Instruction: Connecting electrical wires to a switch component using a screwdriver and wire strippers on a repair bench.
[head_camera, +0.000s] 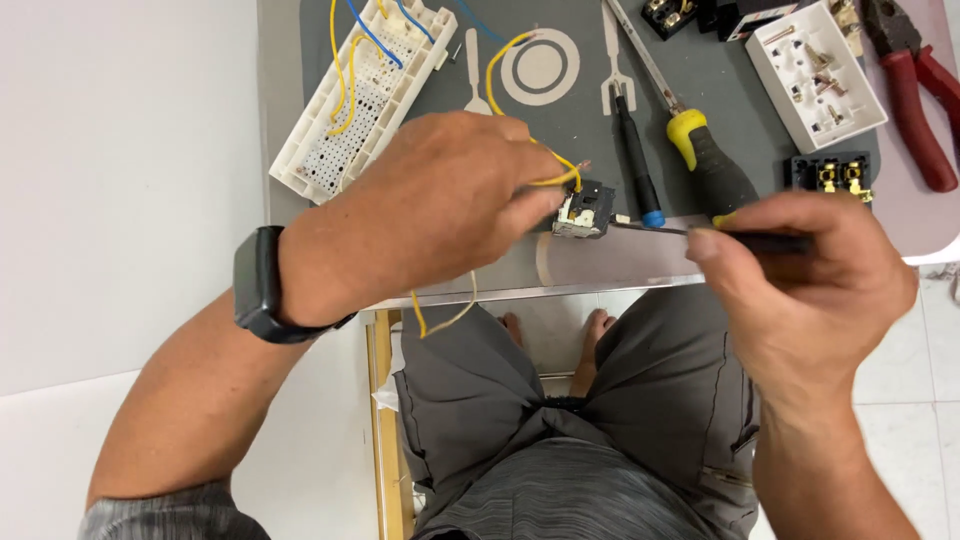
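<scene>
Near the mat's (300, 60) far-left corner lies a white perforated wiring tray (365, 95) with yellow and blue wires in it. The left hand (430, 215) is closed around a small switch module (585, 210) and its yellow wire (500, 65), held just off the near edge. The right hand (800, 285) pinches a thin screwdriver (700, 232), its tip at the module, probably seated in a terminal screw; the step in hand looks like tightening. Steadiness matters.

We take this for a home electrical bench: grey mat (720, 90) strewn with screwdrivers (705, 160), red pliers (915, 85), socket parts (815, 75), wired white strip (365, 90); tiled floor (935, 350) below.
</scene>
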